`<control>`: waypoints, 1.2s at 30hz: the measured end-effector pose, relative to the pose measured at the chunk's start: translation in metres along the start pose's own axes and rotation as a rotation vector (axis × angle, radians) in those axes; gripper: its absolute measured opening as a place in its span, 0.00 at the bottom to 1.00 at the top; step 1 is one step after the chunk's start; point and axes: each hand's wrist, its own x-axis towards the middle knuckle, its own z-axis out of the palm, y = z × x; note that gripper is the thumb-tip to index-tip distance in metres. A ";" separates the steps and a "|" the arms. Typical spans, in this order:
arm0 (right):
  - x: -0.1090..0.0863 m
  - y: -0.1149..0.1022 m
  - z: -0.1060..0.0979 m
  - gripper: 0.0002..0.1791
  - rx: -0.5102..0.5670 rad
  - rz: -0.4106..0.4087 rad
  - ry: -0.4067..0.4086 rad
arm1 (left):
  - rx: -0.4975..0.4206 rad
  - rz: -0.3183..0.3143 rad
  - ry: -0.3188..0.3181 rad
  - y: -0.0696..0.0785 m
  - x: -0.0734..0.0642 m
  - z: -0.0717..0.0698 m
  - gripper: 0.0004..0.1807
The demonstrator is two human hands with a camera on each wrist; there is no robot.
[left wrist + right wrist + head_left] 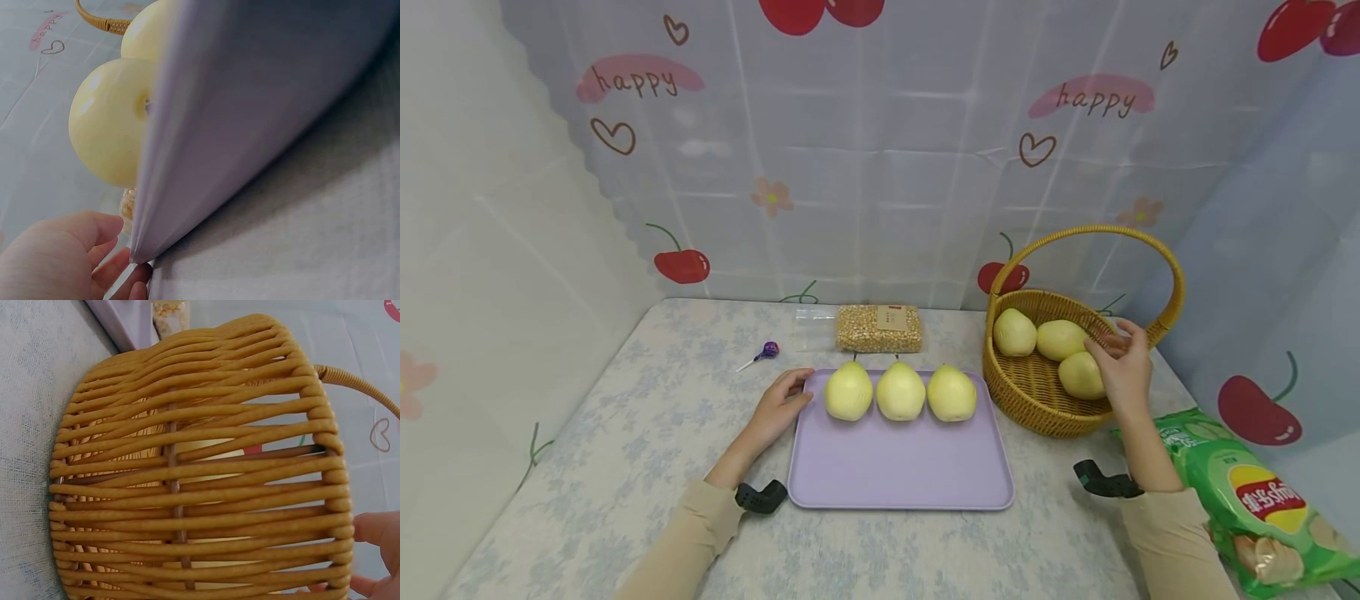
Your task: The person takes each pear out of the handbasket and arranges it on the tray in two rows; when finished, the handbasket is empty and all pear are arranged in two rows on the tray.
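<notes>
Three pale yellow pears stand in a row along the far side of a lilac tray. At the tray's far left corner is my left hand, its fingertips right at the rim; in the left wrist view the thumb is apart from the fingers beside the tray edge. My right hand is at the right rim of a wicker basket, loosely bent and overlapping the nearest pear. Two more pears lie farther back in the basket. The weave hides most of the basket's inside in the right wrist view.
A clear bag of corn kernels lies behind the tray. To its left is a purple lollipop. A green chip bag lies beside my right forearm. The basket's tall handle arches over it, with a printed curtain behind.
</notes>
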 end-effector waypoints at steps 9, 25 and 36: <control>0.004 0.006 0.001 0.34 -0.067 0.018 0.002 | -0.005 -0.006 0.000 -0.001 0.000 0.000 0.23; 0.002 0.002 -0.001 0.35 -0.086 0.034 -0.006 | -0.007 -0.001 0.003 -0.001 0.000 0.000 0.23; 0.006 0.011 -0.001 0.39 -0.070 0.031 -0.101 | -0.018 0.004 0.000 0.000 0.000 0.000 0.23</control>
